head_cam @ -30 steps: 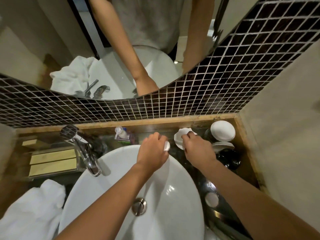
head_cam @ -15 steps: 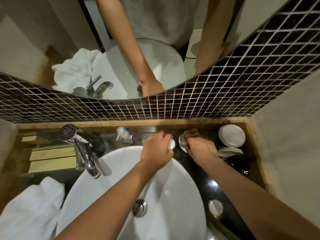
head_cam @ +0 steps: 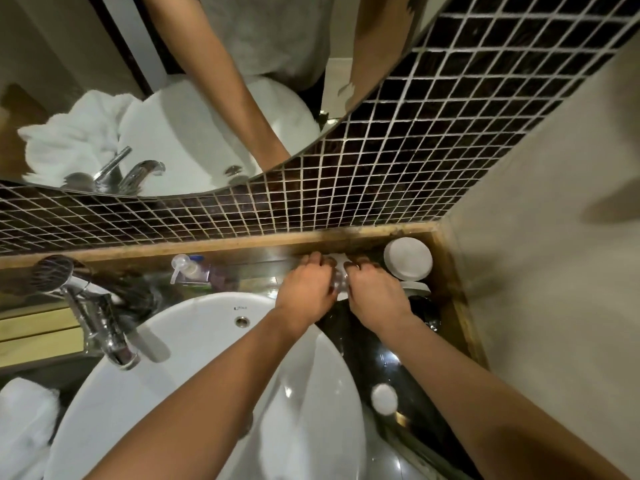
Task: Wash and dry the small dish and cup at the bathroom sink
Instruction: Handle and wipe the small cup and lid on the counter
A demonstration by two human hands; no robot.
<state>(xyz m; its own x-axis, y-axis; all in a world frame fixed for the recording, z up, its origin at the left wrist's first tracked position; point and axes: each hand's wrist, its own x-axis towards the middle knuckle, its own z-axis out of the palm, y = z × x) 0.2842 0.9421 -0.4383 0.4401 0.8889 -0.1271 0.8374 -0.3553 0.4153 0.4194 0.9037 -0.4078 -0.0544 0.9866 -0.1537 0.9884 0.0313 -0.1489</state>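
Right of centre, left hand and right hand side by side, fingers curled together around a small white cup or dish, mostly hidden, grip hard to judge. Just right, a white lidded container, contents unseen; a white dish edge below it. Upper left of centre, pump bottle. Below, white sink, empty; chrome faucet left; dark glossy counter; white towel lower left. Above, black mosaic tiles, mirror.
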